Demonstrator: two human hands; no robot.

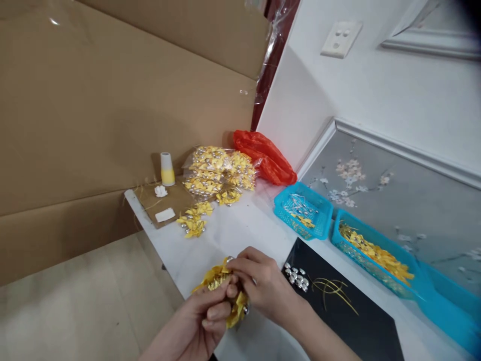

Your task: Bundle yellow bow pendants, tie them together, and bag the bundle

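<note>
— Left hand (210,313) and right hand (261,276) are together over the white table (240,230), fingertips clamped on work. Progress?
— Clear bag (190,161) packed with beaded yellow ornaments (205,180); I'd call those done.
— Remaining?
— Blue basket (336,228) of yellow parts (376,255), well stocked.
— Held item?
— Yellow ornament (215,277), looks part-built. Loose ornaments (195,216) beyond it seem finished, unbagged.
— Consumables?
— Gold strands (334,290), then silver beads (298,277), right of hands. Number left to make: can't tell.
</note>
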